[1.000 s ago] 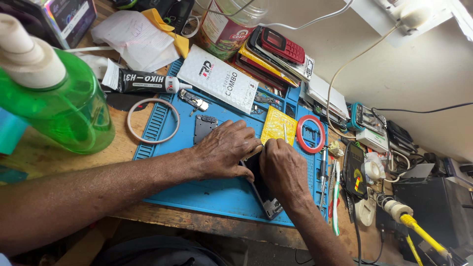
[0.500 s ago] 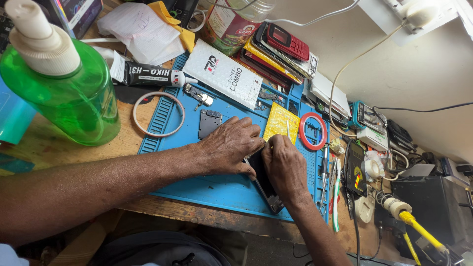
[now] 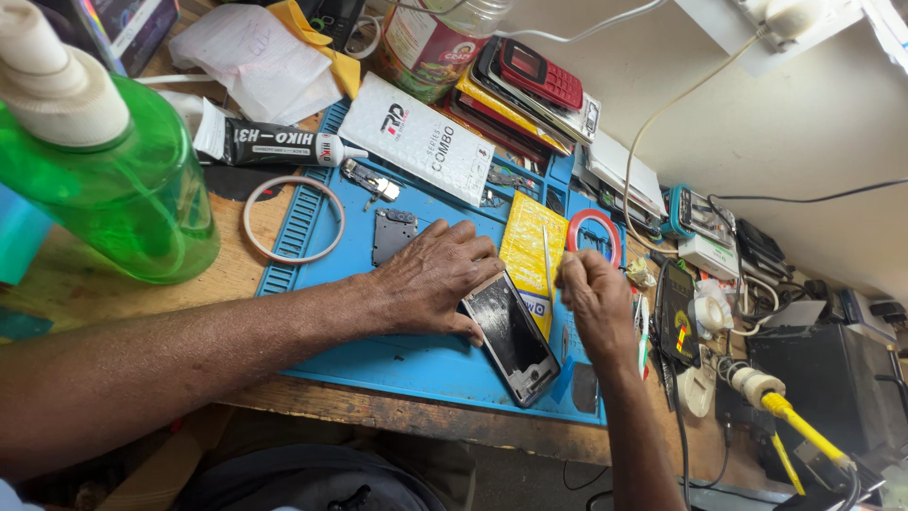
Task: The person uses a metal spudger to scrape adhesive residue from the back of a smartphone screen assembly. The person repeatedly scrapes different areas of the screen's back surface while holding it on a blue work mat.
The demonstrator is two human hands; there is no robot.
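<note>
A dark smartphone (image 3: 515, 336) with a scuffed face lies on the blue work mat (image 3: 397, 360). My left hand (image 3: 435, 279) rests flat on the mat and presses on the phone's upper left edge. To the right of the phone, my right hand (image 3: 594, 298) is lifted off it, pinching a thin metal tool (image 3: 547, 260) that points up over a yellow packet (image 3: 530, 248).
A green pump bottle (image 3: 104, 180) stands at the left. A black glue tube (image 3: 274, 147), a white box (image 3: 416, 137), a thin white ring (image 3: 293, 220), a red tape ring (image 3: 596, 237), stacked phones (image 3: 530, 90) and cables crowd the back and right. A yellow-handled tool (image 3: 794, 421) lies right.
My right hand has come off the phone and moved right and up with the thin tool, uncovering the phone's face. My left hand stays on the phone's edge.
</note>
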